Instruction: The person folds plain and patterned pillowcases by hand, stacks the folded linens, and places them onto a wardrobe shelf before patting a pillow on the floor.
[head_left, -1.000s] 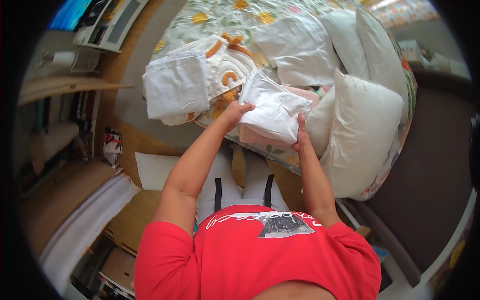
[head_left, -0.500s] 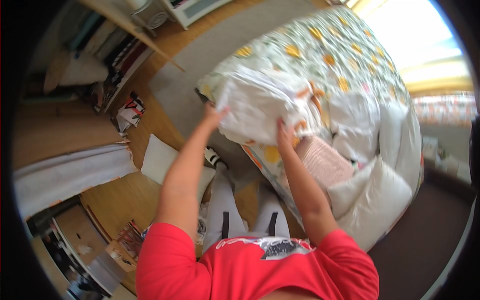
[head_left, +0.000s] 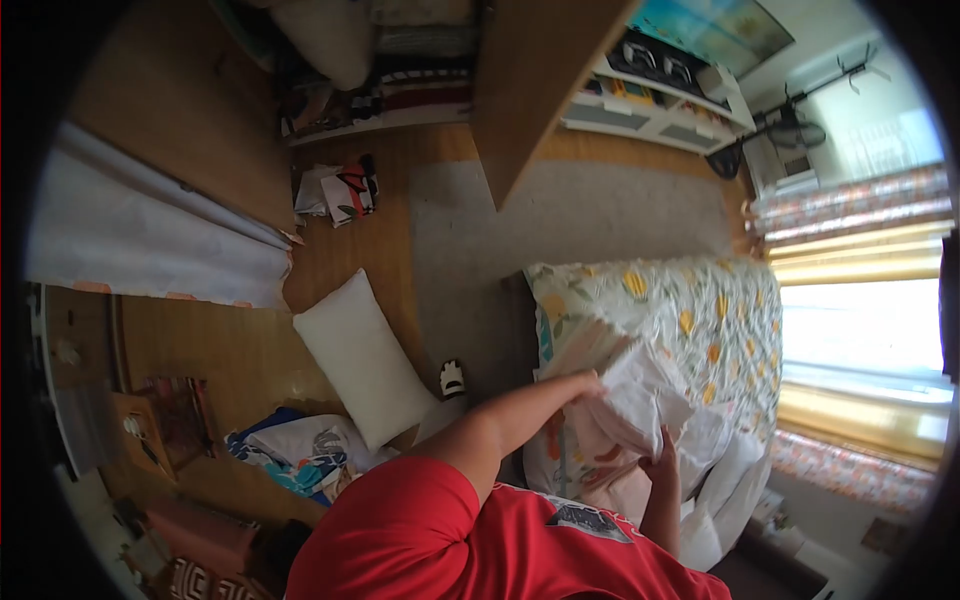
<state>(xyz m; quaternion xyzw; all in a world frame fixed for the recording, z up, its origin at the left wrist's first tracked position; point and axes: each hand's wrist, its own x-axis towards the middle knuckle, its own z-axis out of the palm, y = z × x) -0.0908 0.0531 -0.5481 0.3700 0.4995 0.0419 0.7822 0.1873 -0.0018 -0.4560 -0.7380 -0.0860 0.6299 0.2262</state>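
Note:
Over the bed, a bundle of white bedding (head_left: 635, 390) spans both my hands. My left hand (head_left: 588, 386) is closed on its left edge. The near edge is in my right hand (head_left: 660, 460), fingers closed round the cloth. Beneath lies a bedspread (head_left: 715, 335) with a yellow and green print. More white bedding (head_left: 706, 436) is crumpled at the right of my right hand, and a pale pink piece (head_left: 615, 492) lies below it, partly hidden by my arm.
A white pillow (head_left: 365, 360) and a heap of printed cloth (head_left: 300, 455) lie on the floor at left. An open wooden door (head_left: 540, 85) juts out above folded cloths (head_left: 338, 192). A grey rug (head_left: 590, 215) lies beyond the bed. Curtained windows (head_left: 860, 330) stand at right.
My view has turned toward the left, so the bed sits lower and further right. Both hands keep hold of the white bedding, which is now more bunched, with the hands closer together.

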